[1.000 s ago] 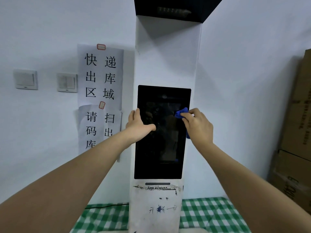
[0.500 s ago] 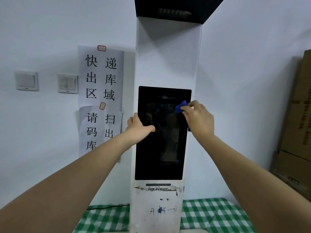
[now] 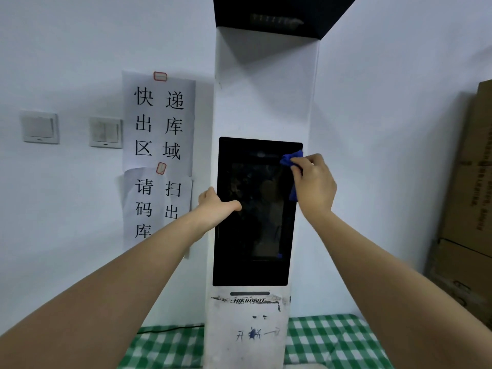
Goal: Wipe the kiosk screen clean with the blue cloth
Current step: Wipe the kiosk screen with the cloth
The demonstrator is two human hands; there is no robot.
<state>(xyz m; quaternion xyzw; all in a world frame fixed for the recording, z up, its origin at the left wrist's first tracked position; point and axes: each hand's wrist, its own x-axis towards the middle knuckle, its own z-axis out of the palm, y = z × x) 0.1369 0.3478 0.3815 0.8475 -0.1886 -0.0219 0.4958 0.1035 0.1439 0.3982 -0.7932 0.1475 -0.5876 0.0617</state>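
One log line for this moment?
right hand grips crumpled blue cloth at black kiosk screen top right | left hand holds screen's left edge

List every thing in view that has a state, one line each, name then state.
kiosk screen: dark, smudged, upright in the white kiosk.
blue cloth: bunched, pressed at the screen's upper right corner.
right hand: grips the blue cloth.
left hand: holds the screen's left edge, thumb across the glass.
paper signs: taped to the wall, lower sheet curling.
wall switches: position cannot be told.
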